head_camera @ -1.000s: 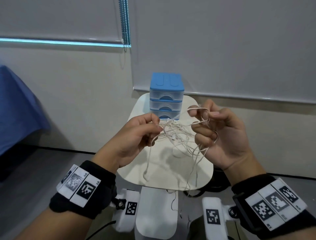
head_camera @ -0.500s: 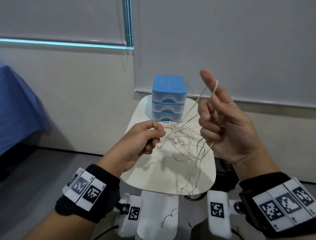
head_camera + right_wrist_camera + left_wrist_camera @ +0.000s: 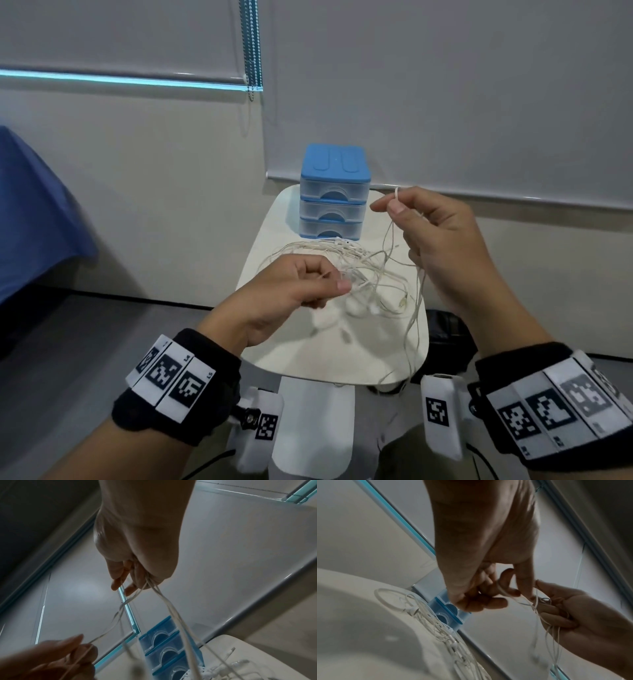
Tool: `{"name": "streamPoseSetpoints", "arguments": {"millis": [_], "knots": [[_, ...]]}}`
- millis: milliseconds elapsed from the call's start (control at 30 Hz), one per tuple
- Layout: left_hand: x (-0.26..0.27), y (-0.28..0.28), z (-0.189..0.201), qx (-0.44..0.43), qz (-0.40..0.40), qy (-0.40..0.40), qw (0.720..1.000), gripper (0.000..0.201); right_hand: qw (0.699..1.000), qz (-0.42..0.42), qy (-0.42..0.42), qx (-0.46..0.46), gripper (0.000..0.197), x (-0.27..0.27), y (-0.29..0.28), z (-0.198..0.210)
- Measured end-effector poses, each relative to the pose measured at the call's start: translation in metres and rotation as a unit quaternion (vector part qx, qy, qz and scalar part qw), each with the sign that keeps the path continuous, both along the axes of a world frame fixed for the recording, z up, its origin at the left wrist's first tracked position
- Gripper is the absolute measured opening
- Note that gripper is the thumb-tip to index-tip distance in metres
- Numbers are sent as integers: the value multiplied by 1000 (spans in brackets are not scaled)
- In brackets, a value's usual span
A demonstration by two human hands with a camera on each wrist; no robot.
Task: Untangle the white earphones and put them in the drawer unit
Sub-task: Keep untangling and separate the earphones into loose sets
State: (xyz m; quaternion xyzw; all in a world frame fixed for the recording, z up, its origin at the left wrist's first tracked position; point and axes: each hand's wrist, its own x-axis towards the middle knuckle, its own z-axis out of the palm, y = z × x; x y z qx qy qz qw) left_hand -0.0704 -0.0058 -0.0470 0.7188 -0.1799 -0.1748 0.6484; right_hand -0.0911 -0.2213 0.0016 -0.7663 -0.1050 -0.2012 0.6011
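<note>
While my left hand [image 3: 294, 291] pinches the earphones [image 3: 370, 270] and my right hand [image 3: 442, 246] pinches one strand higher, the tangle hangs between them. Straight behind it stands the drawer unit [image 3: 334, 192], nearer my right.

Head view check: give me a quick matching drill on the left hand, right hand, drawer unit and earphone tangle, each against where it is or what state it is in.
Things:
1. left hand
2. right hand
3. drawer unit
4. earphone tangle

States:
A. all three drawers closed, at the far end of the table
B. raised, pinching a cable end near the unit's top drawer
C. partly on the tabletop, partly hanging between the hands
D. lower, fingers curled on cable at the near side of the tangle

Pairs: 1-D, 2-B, 3-A, 4-C
</note>
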Motion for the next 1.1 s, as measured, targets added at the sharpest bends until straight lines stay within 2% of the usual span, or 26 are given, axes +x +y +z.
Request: {"name": "streamPoseSetpoints", "arguments": {"millis": [67, 133, 200, 333, 500, 600, 667, 767, 867, 967, 1067, 1100], "knots": [[3, -3, 3, -44, 46, -9, 998, 16, 1000, 11, 1, -2, 18, -1, -1, 3], [9, -5, 8, -125, 94, 33, 987, 11, 1000, 19, 4, -13, 18, -3, -4, 7], [16, -5, 14, -162, 122, 61, 977, 9, 999, 33, 11, -29, 18, -4, -6, 12], [25, -4, 23, -73, 124, 33, 989, 9, 993, 101, 54, -11, 18, -8, -5, 24], [27, -6, 27, 2, 87, 35, 996, 19, 984, 137, 80, 77, 23, -9, -3, 37], [26, -1, 25, 0, 40, 53, 998, 26, 972, 179, 96, 122, 21, -8, -5, 40], [23, 3, 20, -21, 17, 73, 997, 27, 955, 220, 92, 178, 28, -9, -6, 41], [21, 9, 12, -28, 55, 78, 995, 23, 945, 238, 64, 215, 37, -9, -7, 43], [19, 17, 11, 22, 63, 63, 996, 17, 956, 225, 58, 178, 33, -12, -4, 46], [8, 23, 21, 51, -17, 48, 997, 16, 967, 222, 72, 98, 23, -16, 3, 52], [-8, 17, 33, 65, -118, -6, 991, 43, 968, 231, 93, -15, 20, -16, 18, 57], [-14, 11, 36, 79, -146, -28, 986, 46, 965, 235, 100, -57, 19, -14, 25, 57]]}}
